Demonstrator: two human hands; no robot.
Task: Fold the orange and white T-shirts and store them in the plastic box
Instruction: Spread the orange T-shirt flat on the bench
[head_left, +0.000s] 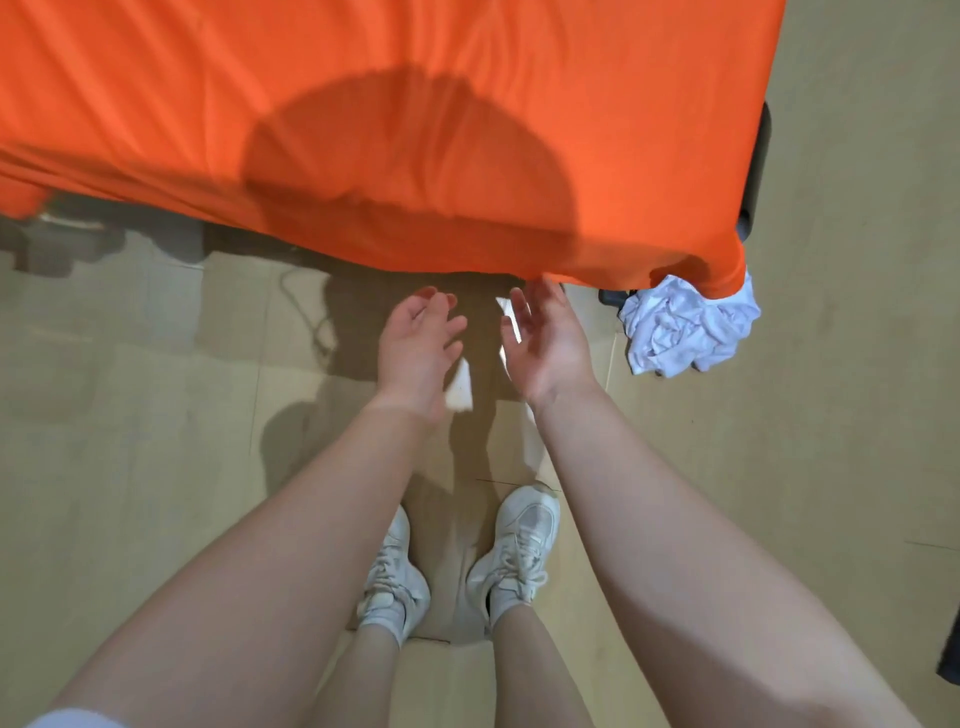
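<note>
Orange cloth (363, 104) over table, beige floor (130, 415)

We held both bare arms stretched forward and down. Our left hand (415, 345) and right hand (545, 343) hung side by side, palms turned toward each other, fingers loose and spread, gripping nothing. Our feet stood below.
</note>
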